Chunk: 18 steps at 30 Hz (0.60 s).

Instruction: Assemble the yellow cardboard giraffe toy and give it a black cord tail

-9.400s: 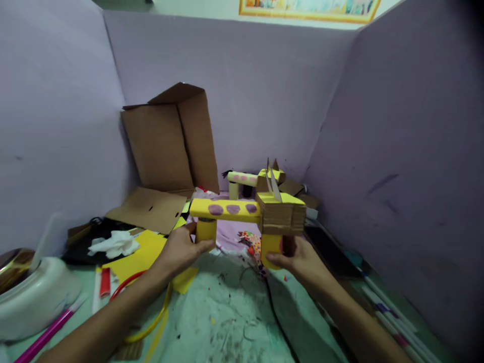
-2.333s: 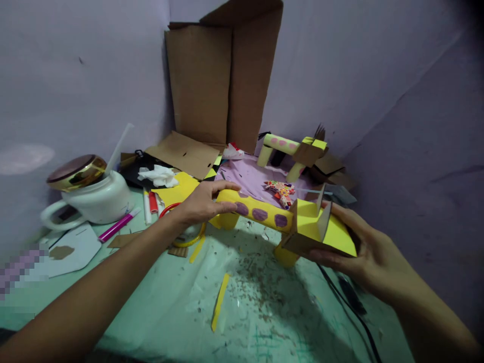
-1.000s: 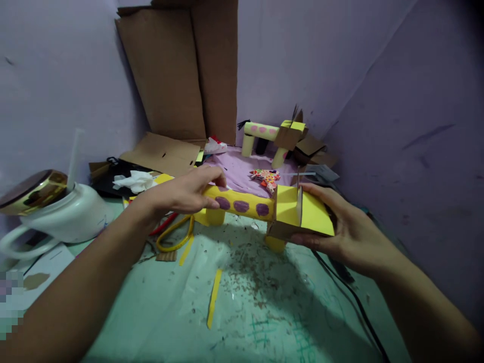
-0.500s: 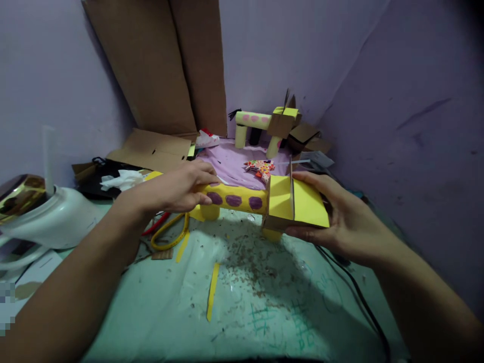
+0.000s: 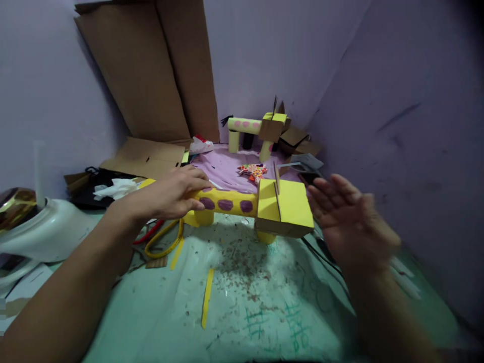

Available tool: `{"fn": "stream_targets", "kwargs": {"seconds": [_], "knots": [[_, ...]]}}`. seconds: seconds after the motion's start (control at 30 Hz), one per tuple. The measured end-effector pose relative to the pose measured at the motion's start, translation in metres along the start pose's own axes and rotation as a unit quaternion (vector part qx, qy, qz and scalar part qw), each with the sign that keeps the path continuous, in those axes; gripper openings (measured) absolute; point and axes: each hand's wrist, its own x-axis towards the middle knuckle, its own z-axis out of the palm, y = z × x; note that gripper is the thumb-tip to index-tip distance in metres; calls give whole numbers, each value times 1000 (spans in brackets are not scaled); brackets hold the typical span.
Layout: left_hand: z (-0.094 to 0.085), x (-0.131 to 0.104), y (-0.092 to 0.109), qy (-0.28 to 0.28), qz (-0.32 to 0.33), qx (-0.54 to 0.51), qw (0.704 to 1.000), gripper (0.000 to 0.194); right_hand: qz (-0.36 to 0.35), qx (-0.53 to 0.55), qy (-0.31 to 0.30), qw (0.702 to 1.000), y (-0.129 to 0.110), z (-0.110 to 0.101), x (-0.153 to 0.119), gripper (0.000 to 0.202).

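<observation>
A yellow toy animal of paper and cardboard (image 5: 226, 204) stands on the green table cover, with purple spots along its tube body. Its boxy yellow head (image 5: 291, 204) is at the right end, with thin upright cardboard pieces on top. My left hand (image 5: 179, 194) is closed around the body's left end, thumb in front and fingers over the top. To the right of the head, my right hand (image 5: 350, 222) is raised with its palm showing and fingers stretched, holding nothing. The animal's legs are partly hidden under the body and head.
Behind stands a similar paler toy animal (image 5: 245, 125) on purple cloth (image 5: 215, 164), near a floral paper piece (image 5: 254, 171). Scissors with yellow handles (image 5: 164, 247), a yellow strip (image 5: 207, 297) and a white pot (image 5: 56, 227) lie around. Cardboard sheets (image 5: 143, 70) lean on the wall.
My right hand has let go of the yellow animal's head and moved away to the right, opening. My left hand stays on the body. The view has shifted slightly.
</observation>
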Motion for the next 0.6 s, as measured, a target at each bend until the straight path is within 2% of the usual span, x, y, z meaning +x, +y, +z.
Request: {"fn": "stream_targets", "kwargs": {"seconds": [0.07,0.13,0.23,0.3,0.37,0.47,0.6], "knots": [[0,0,0,-4,-5,5,1000,28,12,5,50,999,16,-3,-2,29],[-1,0,1,-8,-9,5,1000,29,49,-33,50,997,28,-4,-5,41],[-2,0,1,-8,-9,-6,1000,32,95,-141,-55,984,35,0,-14,49],[-2,1,1,-8,-7,-12,1000,33,109,-206,-153,960,37,3,-20,48],[-3,1,1,-8,-3,-16,1000,33,125,-249,-211,937,43,3,-25,44],[-3,1,0,-14,0,-20,1000,32,132,-283,-208,927,57,-1,-28,36],[-5,2,2,-30,-4,-6,1000,31,105,-298,-208,926,69,-4,-28,29]]}}
